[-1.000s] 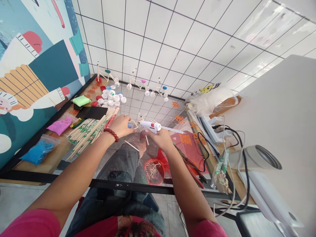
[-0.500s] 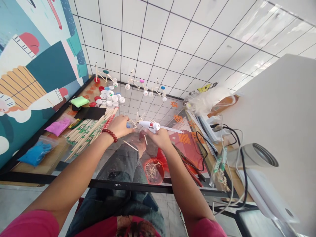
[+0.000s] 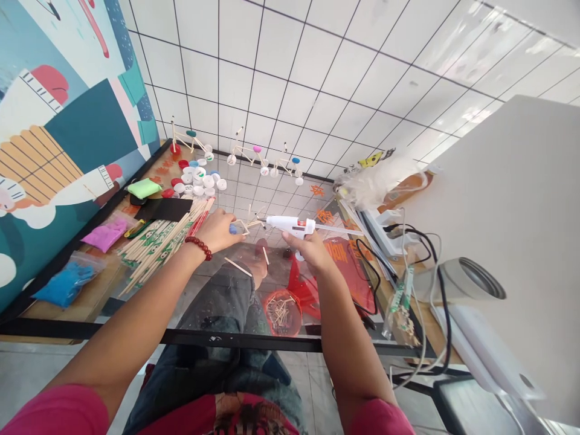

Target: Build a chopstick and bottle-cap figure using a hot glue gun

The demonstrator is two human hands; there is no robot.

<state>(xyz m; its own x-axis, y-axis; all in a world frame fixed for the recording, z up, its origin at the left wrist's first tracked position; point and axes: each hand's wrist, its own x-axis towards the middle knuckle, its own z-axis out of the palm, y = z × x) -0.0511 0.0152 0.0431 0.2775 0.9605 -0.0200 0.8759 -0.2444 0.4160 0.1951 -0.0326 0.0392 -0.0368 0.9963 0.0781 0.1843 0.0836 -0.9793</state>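
My left hand (image 3: 219, 232), with a red bead bracelet at the wrist, is closed on a small stick frame (image 3: 246, 226) made of short wooden pieces. A blue bottle cap (image 3: 233, 229) shows beside its fingertips. My right hand (image 3: 310, 246) grips a white hot glue gun (image 3: 290, 225), its nozzle pointing left at the frame's right end. Whether nozzle and frame touch is too small to tell. A clear glue stick (image 3: 339, 230) juts from the gun's back. Two loose short sticks (image 3: 238, 267) lie on the glass tabletop below the hands.
Bottle caps (image 3: 198, 175) and wooden chopsticks (image 3: 156, 244) lie left. Small stick-and-cap bicycles (image 3: 257, 149) stand along the back edge. A red bowl (image 3: 298, 314) of stick pieces is near the front. Bags of blue clay (image 3: 64, 283) and cables (image 3: 446, 284) flank the sides.
My right hand has drawn the glue gun to the right, away from my left hand, and its nozzle now shows at the frame's right end. The left hand stays nearly in place.
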